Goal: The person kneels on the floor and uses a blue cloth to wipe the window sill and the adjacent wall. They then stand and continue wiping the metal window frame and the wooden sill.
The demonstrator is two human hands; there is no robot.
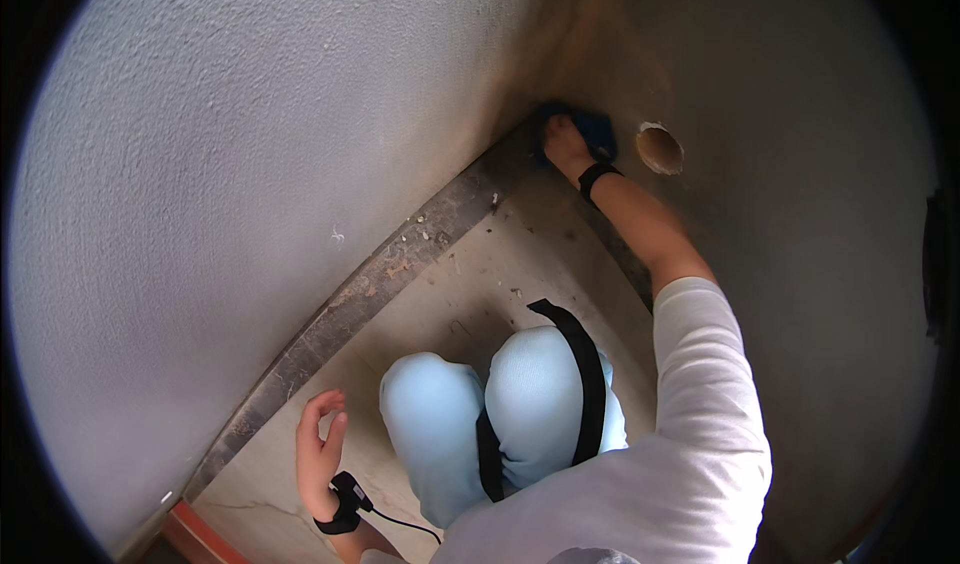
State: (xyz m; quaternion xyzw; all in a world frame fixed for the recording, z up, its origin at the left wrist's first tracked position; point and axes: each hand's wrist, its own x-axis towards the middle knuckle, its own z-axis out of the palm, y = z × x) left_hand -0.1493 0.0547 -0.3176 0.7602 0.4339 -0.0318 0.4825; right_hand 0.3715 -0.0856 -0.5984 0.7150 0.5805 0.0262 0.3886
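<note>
Up in the corner where two walls meet, my right hand (566, 144) grips a dark blue cloth (598, 133). The cloth rests at the top of the dark skirting (397, 260), close to the brown-stained part of the wall (577, 46). Shadow hides part of the cloth and my fingertips. My left hand (321, 444) hangs empty beside my knees, its fingers loosely curved and apart from the thumb. A black band with a small cabled device (349, 493) is on the left wrist, and another black band (598, 178) circles the right.
A round hole (660, 148) opens in the right wall. Crumbs and flakes lie along the skirting ledge and on the pale floor (480, 275). My bent knees (431, 391) take up the middle, with a black strap (589, 369) over one. A reddish edge (199, 530) shows at lower left.
</note>
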